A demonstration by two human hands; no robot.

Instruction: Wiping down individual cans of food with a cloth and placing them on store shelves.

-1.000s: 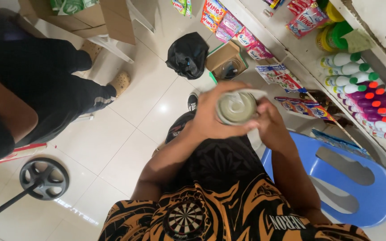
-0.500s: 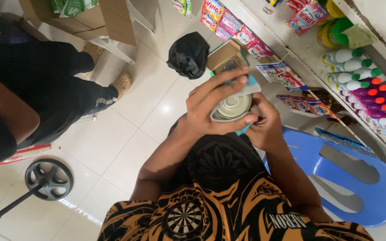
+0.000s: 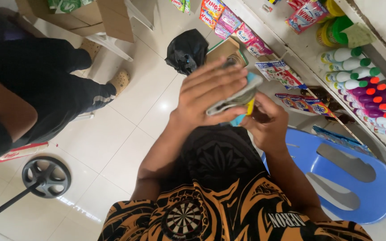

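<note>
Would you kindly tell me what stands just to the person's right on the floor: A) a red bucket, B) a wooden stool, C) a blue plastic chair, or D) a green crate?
C: a blue plastic chair stands beside the shelf of bottles, below the right hand.

So on the far right the shelf has a red and white snack bag, with pink and red sachets hanging along its edge. Further right there's a row of white bottles with green caps, then purple bottles with red caps. A cardboard box sits far left.
</note>
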